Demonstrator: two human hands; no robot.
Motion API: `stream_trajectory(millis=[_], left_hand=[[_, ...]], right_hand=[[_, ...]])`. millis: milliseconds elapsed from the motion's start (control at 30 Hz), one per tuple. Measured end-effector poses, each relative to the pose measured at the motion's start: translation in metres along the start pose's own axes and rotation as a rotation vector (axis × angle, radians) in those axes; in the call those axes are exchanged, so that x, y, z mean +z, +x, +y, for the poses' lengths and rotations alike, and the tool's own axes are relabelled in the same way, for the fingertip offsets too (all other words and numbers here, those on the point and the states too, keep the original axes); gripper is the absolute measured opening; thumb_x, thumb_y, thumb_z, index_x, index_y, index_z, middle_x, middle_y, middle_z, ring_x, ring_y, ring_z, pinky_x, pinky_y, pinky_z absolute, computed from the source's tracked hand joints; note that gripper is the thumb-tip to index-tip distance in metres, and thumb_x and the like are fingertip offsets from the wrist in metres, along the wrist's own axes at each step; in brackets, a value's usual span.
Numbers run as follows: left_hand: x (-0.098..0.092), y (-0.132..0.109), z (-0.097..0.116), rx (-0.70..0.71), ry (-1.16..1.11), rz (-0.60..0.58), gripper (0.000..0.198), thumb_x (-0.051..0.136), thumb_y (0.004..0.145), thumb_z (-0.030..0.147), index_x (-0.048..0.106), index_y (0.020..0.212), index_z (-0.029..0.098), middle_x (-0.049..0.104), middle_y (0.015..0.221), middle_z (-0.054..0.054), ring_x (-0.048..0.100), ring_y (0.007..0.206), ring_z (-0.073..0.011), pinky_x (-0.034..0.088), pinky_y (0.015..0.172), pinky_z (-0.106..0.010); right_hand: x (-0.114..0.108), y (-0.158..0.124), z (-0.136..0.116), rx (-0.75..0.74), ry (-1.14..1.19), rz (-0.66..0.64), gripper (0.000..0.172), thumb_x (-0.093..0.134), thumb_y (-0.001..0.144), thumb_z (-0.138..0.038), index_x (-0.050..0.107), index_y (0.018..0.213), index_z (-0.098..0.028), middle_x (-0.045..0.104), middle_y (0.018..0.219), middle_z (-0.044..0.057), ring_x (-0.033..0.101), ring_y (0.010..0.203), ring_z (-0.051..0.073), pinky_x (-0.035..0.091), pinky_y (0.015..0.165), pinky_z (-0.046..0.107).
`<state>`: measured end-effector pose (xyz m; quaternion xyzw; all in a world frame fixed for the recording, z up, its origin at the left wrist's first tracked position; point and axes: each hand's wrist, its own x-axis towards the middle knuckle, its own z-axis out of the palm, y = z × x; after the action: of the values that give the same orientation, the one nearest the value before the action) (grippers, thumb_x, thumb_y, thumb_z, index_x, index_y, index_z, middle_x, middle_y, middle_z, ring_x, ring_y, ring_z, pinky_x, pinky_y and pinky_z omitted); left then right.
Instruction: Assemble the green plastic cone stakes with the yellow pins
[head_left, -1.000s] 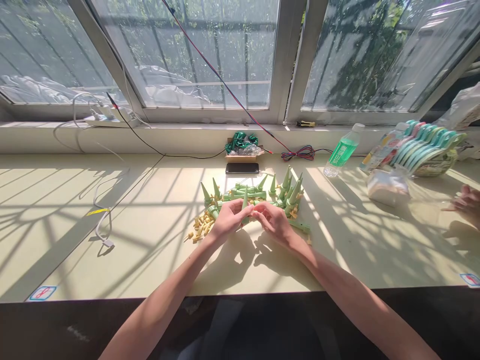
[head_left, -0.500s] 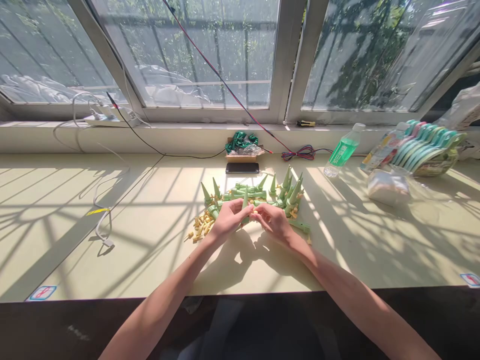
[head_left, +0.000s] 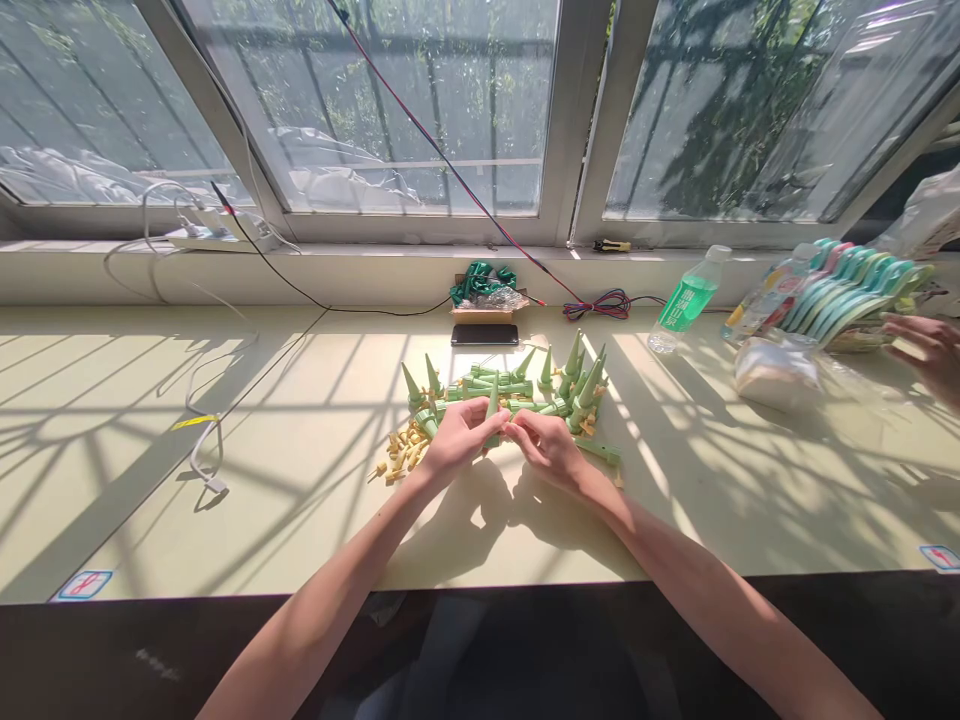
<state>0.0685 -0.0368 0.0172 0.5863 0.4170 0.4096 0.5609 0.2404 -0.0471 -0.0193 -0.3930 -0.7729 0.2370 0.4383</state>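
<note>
Over the middle of the table my left hand [head_left: 459, 438] is closed on a green cone-shaped piece [head_left: 492, 396], which stands tip up between its fingers. Close against it, my right hand [head_left: 546, 440] is pinched at the cone's side; the small yellow piece in its fingertips is mostly hidden. Green cones [head_left: 586, 388] and ridged green tubes [head_left: 480, 384] lie and stand just behind both hands. A heap of small yellow plastic pieces [head_left: 405, 450] lies left of my left hand.
Behind the parts are a black phone [head_left: 484, 335] and a small box holding green material [head_left: 486, 290]. A green-labelled bottle [head_left: 686, 305], a plastic-wrapped white pack [head_left: 777, 372] and pastel hangers [head_left: 847, 295] stand right. A white cable [head_left: 206, 440] lies left. Another person's hand [head_left: 934, 350] is at far right.
Another person's hand has come in at the right edge beside the hangers. My right fingertips have shifted slightly, covering the yellow piece that showed before. My left hand stays almost still.
</note>
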Motion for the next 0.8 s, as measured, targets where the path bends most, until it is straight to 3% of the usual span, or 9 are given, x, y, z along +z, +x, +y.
stream_trajectory(millis=[300,533,800], left_hand=[[-0.0004,-0.0006,-0.0005,-0.011,-0.008,-0.020,0.033,0.078,0.074,0.043,0.066,0.080,0.013,0.065,0.074,-0.004,0.057,0.065,-0.0136,0.038,0.049,-0.020],[-0.0010,0.0006,-0.0013,-0.014,-0.006,0.042,0.037,0.079,0.072,0.047,0.067,0.080,0.013,0.065,0.074,-0.005,0.056,0.062,-0.0136,0.038,0.045,-0.019],[0.0007,-0.0001,-0.0011,-0.015,0.006,0.049,0.037,0.079,0.071,0.048,0.068,0.078,0.013,0.065,0.071,-0.005,0.057,0.060,-0.0141,0.038,0.045,-0.020]], right_hand=[[0.0031,0.0004,0.0048,0.035,0.016,0.004,0.043,0.040,0.100,-0.045,0.041,0.064,-0.022,0.040,0.055,-0.003,0.036,0.049,0.012,0.032,0.049,0.027],[-0.0001,-0.0002,0.0004,0.034,0.056,0.034,0.021,0.052,0.096,-0.039,0.060,0.094,-0.020,0.063,0.075,0.002,0.050,0.056,0.014,0.044,0.055,0.029],[0.0034,0.0005,0.0058,0.015,0.011,0.052,0.020,0.050,0.096,-0.036,0.058,0.086,-0.021,0.061,0.070,0.002,0.049,0.055,0.014,0.042,0.054,0.029]])
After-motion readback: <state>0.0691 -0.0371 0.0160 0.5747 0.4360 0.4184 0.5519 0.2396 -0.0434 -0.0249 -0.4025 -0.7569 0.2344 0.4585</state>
